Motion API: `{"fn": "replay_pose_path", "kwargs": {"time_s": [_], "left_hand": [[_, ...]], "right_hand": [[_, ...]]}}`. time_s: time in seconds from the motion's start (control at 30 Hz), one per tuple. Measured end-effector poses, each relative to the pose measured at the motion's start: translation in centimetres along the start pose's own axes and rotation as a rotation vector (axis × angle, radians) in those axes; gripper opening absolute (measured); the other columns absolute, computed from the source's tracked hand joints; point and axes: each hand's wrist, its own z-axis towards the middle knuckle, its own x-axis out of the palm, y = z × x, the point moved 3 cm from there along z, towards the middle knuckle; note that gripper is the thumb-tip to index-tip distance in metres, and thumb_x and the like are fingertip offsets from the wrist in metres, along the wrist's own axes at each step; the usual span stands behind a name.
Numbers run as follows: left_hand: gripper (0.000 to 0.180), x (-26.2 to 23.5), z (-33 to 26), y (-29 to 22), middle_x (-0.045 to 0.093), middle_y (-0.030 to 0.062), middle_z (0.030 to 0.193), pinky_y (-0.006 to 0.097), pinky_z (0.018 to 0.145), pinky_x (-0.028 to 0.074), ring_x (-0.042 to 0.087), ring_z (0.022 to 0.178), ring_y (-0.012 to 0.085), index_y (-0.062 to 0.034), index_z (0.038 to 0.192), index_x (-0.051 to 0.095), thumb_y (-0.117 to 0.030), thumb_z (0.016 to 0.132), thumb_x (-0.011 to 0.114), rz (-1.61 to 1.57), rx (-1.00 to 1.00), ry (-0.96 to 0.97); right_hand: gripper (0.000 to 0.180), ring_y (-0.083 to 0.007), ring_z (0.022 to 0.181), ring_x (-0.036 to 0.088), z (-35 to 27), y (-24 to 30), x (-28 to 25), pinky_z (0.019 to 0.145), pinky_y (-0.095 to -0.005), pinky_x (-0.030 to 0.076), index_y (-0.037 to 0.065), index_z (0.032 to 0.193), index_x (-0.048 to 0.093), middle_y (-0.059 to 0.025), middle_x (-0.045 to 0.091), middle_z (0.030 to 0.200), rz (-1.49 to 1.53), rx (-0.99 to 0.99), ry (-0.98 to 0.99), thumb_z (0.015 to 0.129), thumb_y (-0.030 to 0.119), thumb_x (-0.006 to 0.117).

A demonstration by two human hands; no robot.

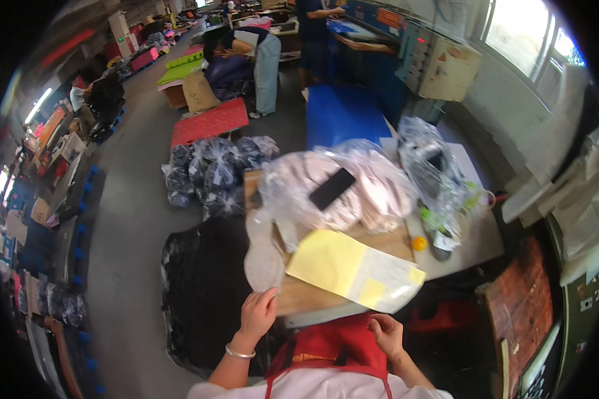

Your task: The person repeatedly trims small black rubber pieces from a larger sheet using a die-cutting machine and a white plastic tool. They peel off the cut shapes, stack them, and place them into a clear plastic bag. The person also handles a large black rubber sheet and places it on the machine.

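My left hand (258, 314), a bracelet on its wrist, is at the near left corner of the wooden tabletop (299, 300). Its fingers pinch the lower end of a pale, insole-shaped piece (263, 261). My right hand (387, 334) is curled closed in front of the red apron (326, 339), just below the table edge; whatever its fingers hold, if anything, is hidden. Between the hands lies a yellow sheet (329, 259) joined to a paper form in a clear sleeve (396, 282). A black phone (333, 189) rests on clear bags of pale pink pieces (299, 174).
To the right are an orange-yellow round object (419, 243) and a clear bag of dark items (424, 156). Black bundles (213, 169) and a large black sack (206, 286) stand left of the table. Beyond are a blue board (343, 116) and a bending person (266, 66).
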Motion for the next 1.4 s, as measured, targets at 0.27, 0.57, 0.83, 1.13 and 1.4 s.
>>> {"fn": "replay_pose_path", "kwargs": {"time_s": [0.27, 0.57, 0.83, 1.13, 1.4], "left_hand": [[0.015, 14.0, -5.7, -25.4, 0.055, 0.0059, 0.066, 0.035, 0.059, 0.045, 0.057, 0.063, 0.0224, -0.0066, 0.091, 0.064, -0.014, 0.080, 0.069, -0.442, 0.716, 0.419], [0.012, 21.9, -5.9, -34.3, 0.062, 0.0053, 0.071, 0.034, 0.064, 0.048, 0.061, 0.068, 0.0220, -0.0063, 0.090, 0.067, -0.011, 0.078, 0.067, -0.542, 0.987, 0.672], [0.015, 26.3, -6.8, -44.3, 0.058, 0.0107, 0.069, 0.038, 0.061, 0.045, 0.057, 0.064, 0.0269, -0.0044, 0.096, 0.066, -0.002, 0.081, 0.064, -0.702, 1.314, 0.867], [0.018, 29.5, -14.1, -56.5, 0.054, 0.0093, 0.068, 0.036, 0.059, 0.043, 0.054, 0.062, 0.0257, -0.0044, 0.098, 0.066, -0.001, 0.080, 0.067, -0.850, 1.656, 1.125], [0.016, 33.9, -24.3, -70.8, 0.060, 0.0086, 0.076, 0.031, 0.063, 0.047, 0.058, 0.068, 0.0202, -0.0006, 0.099, 0.066, 0.004, 0.086, 0.058, -1.061, 1.035, 1.193]], "right_hand": [[0.029, -0.0104, 0.070, 0.060, -17.0, -9.8, -17.2, 0.067, -0.0239, 0.050, -0.005, 0.115, 0.057, -0.0063, 0.065, 0.079, -0.075, 0.049, -0.414, 0.087, 0.001, 0.063], [0.048, -0.0275, 0.081, 0.069, -27.9, -12.3, -20.4, 0.074, -0.0352, 0.054, -0.001, 0.128, 0.052, -0.0170, 0.069, 0.087, -0.234, 0.430, -0.529, 0.084, 0.013, 0.068], [0.052, -0.0356, 0.108, 0.059, -33.2, -10.2, -17.5, 0.093, -0.0411, 0.047, 0.004, 0.133, 0.049, -0.0220, 0.063, 0.114, -0.113, 0.763, -0.544, 0.089, 0.028, 0.061], [0.043, -0.0311, 0.088, 0.066, -39.7, -12.0, -17.8, 0.082, -0.0374, 0.052, 0.003, 0.122, 0.057, -0.0170, 0.068, 0.098, 0.044, 0.836, -1.082, 0.085, 0.022, 0.066], [0.023, -0.0133, 0.083, 0.068, -52.5, -19.9, -33.8, 0.074, -0.0259, 0.054, -0.001, 0.109, 0.064, -0.0104, 0.071, 0.089, 0.280, 0.372, -1.865, 0.088, 0.007, 0.066]]}}
